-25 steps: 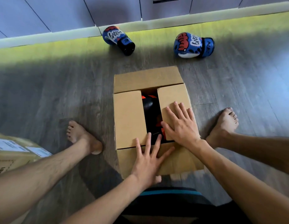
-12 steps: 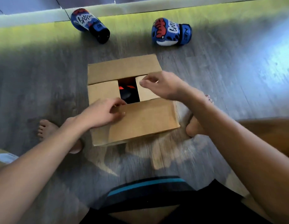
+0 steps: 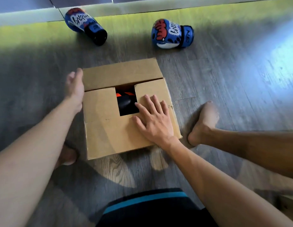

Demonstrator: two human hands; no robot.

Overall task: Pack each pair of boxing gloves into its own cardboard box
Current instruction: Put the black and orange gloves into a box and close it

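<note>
Mostly, flaps of the cardboard box point(image 3: 108, 131) hide the black-orange gloves point(image 3: 125, 103).

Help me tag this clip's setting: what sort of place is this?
Most likely a room in a home: grey wood-plank flooring, a pale baseboard at its far edge, and a bare foot beside the cardboard box.

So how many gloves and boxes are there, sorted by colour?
Blue gloves: 2, on the floor beyond the box
Black-and-orange glove: 1 seen through the gap in the flaps; more may be hidden
Box: 1
Total: 4 in view
</note>
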